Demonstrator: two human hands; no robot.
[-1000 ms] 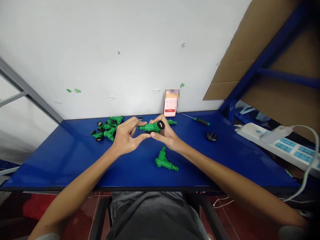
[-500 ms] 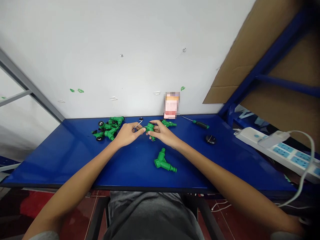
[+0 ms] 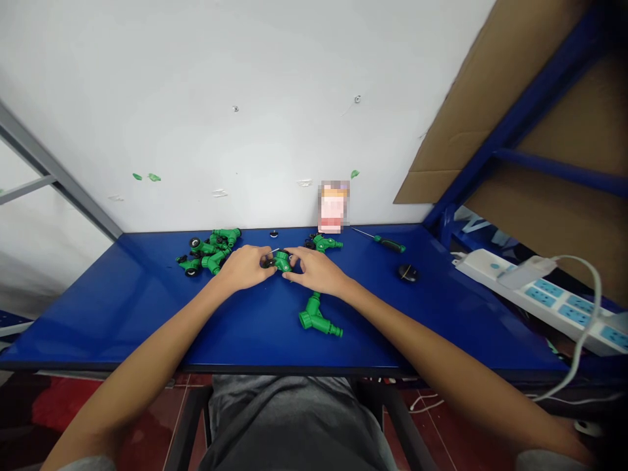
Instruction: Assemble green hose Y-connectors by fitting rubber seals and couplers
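**You are working a green connector between both hands**

You are holding a green plastic hose connector (image 3: 282,261) low over the middle of the blue worktop (image 3: 98,327), between your left hand (image 3: 243,268) and your right hand (image 3: 316,271). Your left grip is closing around the end nearest the pile, where a black rubber ring (image 3: 268,262) is showing, and your right grip is curling in on the other side, its fingers partly closed on the body. Your hands are hiding much of the piece, so you cannot tell whether it is touching the worktop. A thin bright pin (image 3: 273,251) is sticking up just above your left fingers, though it is unclear whether they are holding it.

You are at the stage of handling this ring end, so the next move calls for steady pressure from both grips and a clear view of that end.

A heap of similar connectors (image 3: 209,254) is lying just left of your left hand, a Y-shaped connector (image 3: 314,316) is lying nearer you, and a green-handled screwdriver (image 3: 390,245) is resting toward the back.
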